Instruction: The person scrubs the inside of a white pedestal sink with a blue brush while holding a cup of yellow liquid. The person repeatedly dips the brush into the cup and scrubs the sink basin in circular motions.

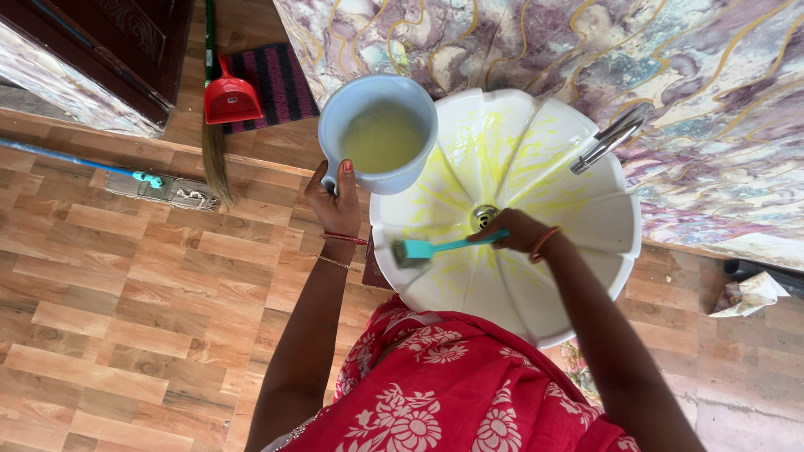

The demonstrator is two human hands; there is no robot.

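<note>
Lighting: bright, even daylight, no hard shadows. White basin (586, 226): brightest area, near overexposed along its far lobes; soft shade beneath its near rim. Tap (611, 136) above the basin: small metallic glint. Focus: sharp at the basin, slightly softer toward corners. Distortion: wide-angle stretch left of the basin, floorboards fanning outward.

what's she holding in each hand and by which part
The left hand holds a pale blue jug by its handle. The right hand holds a teal brush by the end of its handle, over the white basin.
</note>
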